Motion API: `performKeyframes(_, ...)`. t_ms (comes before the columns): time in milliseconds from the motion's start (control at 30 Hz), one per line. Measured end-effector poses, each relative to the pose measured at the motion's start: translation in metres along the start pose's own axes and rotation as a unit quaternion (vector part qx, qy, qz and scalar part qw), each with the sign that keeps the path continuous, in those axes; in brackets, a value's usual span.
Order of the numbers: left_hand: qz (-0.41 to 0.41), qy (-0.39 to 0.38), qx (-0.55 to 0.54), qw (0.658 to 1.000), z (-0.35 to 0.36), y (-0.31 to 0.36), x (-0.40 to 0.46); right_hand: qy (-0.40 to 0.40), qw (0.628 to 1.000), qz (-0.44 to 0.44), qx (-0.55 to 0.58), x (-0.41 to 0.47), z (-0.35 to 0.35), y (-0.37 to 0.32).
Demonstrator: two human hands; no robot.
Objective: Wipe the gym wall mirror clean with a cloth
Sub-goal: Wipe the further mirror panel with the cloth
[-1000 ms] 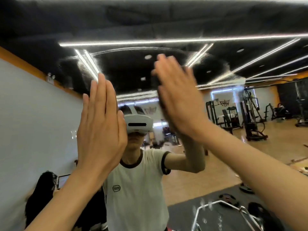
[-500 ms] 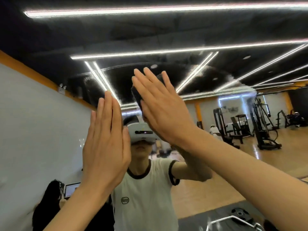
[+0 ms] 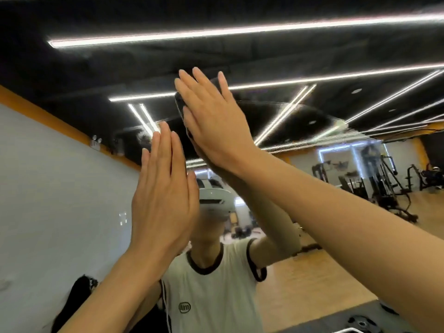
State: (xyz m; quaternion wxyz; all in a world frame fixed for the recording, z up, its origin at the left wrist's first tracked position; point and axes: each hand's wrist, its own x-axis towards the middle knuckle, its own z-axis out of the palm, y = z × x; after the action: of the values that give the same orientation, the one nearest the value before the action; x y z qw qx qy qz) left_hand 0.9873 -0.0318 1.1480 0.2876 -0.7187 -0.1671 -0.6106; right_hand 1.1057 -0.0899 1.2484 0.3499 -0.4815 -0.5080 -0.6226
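- So we've got the right hand (image 3: 216, 121) flat on the mirror (image 3: 312, 193), fingers straight and spread a bit, pressing a dark cloth (image 3: 179, 104) against the glass. Only the cloth's left edge peeks out past the fingers; the rest is hidden under the palm, so we can't tell how it's folded.
- The left hand (image 3: 163, 200) is lower and to the left, fingers straight and together, holding nothing. It looks like it's resting on the glass as a brace, but whether it actually touches we can't say for sure.
- The relation that matters: the cloth sits right under the right hand, high up, and there's a hazy arc of smear (image 3: 300, 106) running from just beside those fingers out to the right and downward. So we'd guess the next stroke goes rightward along that arc. The right hand is the one to do it, being the nearer of the two.
- Both forearms angle up and in, with the right hand leaning left at the fingertips.
- Count: two hands, one cloth, one mirror, and one smeary arc that we can make out.
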Motion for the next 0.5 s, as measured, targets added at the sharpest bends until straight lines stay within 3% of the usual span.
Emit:
performKeyframes(133, 0.018, -0.003, 0.028, 0.999, 0.001, -0.006, -0.002, 0.036, 0.996, 0.039, 0.065, -0.015, -0.010, 0.056)
performKeyframes(500, 0.019, -0.034, 0.037, 0.999, -0.001, 0.003, -0.045, 0.082, 0.966, 0.247, 0.006, -0.093, -0.044, 0.217)
